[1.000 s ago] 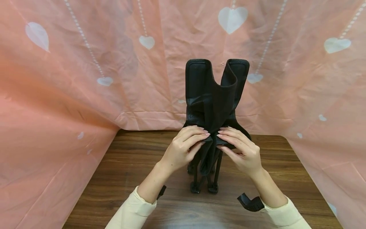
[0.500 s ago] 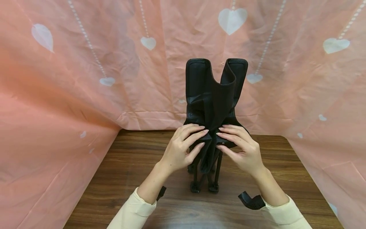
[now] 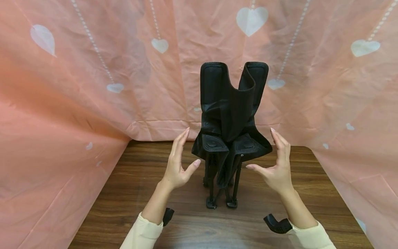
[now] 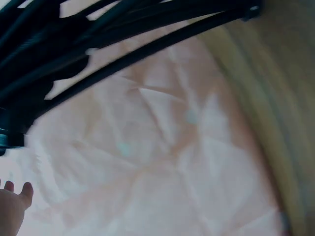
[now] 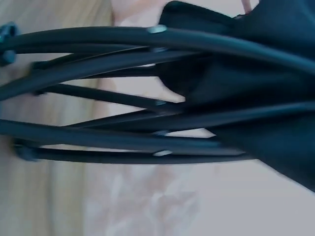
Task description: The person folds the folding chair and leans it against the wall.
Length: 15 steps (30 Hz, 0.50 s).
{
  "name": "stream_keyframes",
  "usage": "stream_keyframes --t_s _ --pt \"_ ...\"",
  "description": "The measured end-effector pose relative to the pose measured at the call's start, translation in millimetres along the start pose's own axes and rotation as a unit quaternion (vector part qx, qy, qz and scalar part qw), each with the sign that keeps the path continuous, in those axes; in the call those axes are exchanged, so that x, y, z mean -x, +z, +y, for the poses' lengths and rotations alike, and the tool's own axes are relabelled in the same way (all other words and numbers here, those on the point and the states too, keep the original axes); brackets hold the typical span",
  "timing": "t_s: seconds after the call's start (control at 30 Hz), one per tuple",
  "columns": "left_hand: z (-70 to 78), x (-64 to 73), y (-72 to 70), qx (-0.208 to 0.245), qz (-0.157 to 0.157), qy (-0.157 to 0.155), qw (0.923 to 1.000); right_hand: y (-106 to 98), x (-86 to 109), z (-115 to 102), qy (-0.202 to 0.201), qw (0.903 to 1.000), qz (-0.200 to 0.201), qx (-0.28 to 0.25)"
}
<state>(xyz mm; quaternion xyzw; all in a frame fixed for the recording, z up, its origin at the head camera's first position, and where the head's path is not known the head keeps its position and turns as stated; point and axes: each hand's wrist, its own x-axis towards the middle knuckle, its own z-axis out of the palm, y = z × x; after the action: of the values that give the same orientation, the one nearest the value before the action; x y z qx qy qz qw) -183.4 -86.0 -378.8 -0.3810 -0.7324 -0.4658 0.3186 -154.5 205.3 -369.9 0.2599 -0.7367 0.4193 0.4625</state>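
Note:
A small black folding chair (image 3: 237,114) stands upright on the table in the head view, partly folded, its fabric back in a deep V and its seat bunched in the middle. Two seat corners (image 3: 214,143) point towards me. On the chair's left my left hand (image 3: 178,167) is held apart from it, fingers raised and thumb spread. My right hand (image 3: 278,167) mirrors it on the other side, holding nothing. Crossed black legs (image 5: 123,137) fill much of the right wrist view, and slanted leg tubes (image 4: 147,58) cross the top of the left wrist view; both are blurred.
The brown wood-grain table (image 3: 136,193) lies under the chair. Pink cloth (image 3: 174,86) with white hearts hangs behind and at both sides. Black wrist mounts (image 3: 276,224) stick out from the sleeves.
Both hands have let go of the seat's front corners and moved outwards, left hand to the left, right hand to the right. The chair keeps its shape and place.

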Motion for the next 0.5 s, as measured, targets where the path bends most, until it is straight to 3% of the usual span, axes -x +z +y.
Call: stream_keyframes --t_s 0.1,0.23,0.37,0.5 --pt "-14.9 17.6 -1.1 0.025 -0.004 -0.061 0.9978 -2.0 19.6 13.8 0.085 0.9949 -0.05 -0.021" --pt "-33.5 43.4 3.1 0.055 -0.033 -0.138 0.9883 -1.3 49.2 30.0 0.173 0.9792 -0.099 -0.039" --pt "-43.0 66.0 13.1 0.072 -0.093 -0.207 0.9713 3.4 77.6 38.6 0.194 0.9733 -0.121 -0.018" --pt "-46.5 81.6 24.2 0.073 -0.16 -0.261 0.9492 14.1 100.2 43.9 0.21 0.9641 -0.162 0.002"
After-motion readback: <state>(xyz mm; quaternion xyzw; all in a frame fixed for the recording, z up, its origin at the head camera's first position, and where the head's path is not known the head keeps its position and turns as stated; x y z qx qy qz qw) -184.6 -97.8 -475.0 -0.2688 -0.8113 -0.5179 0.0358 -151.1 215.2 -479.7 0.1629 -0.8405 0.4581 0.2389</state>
